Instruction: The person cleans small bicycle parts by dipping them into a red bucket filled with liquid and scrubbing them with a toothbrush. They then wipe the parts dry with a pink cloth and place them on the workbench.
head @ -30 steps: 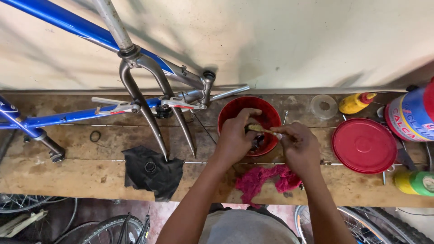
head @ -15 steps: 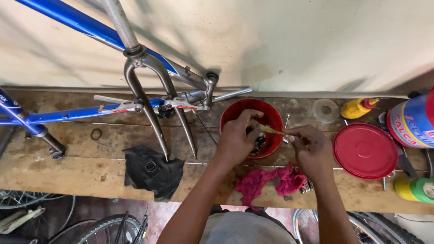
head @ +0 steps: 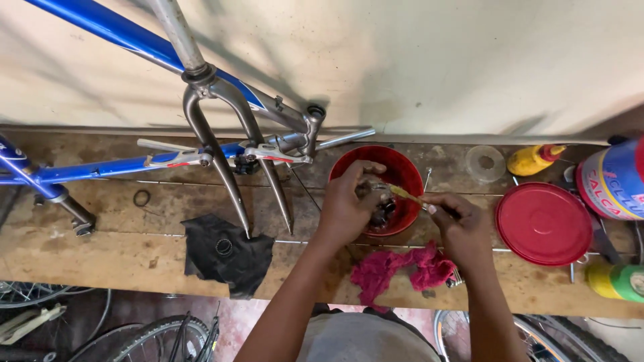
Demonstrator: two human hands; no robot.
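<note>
Hands over the red bowl on the wooden bench.
Left hand fingers curl around a small metal part above the bowl; right hand pinches a brush just right of it.

— What's in your left hand?

— A small dark metal part, greasy-looking. I grip it over the red bowl; its exact shape is hard to make out.

— And the right hand?

— A thin brush with a yellowish handle. I hold it slanted, its tip touching the part.

— Where's the bowl?

— On the wooden bench, near the wall, upright and round, partly hidden by my left hand.
</note>
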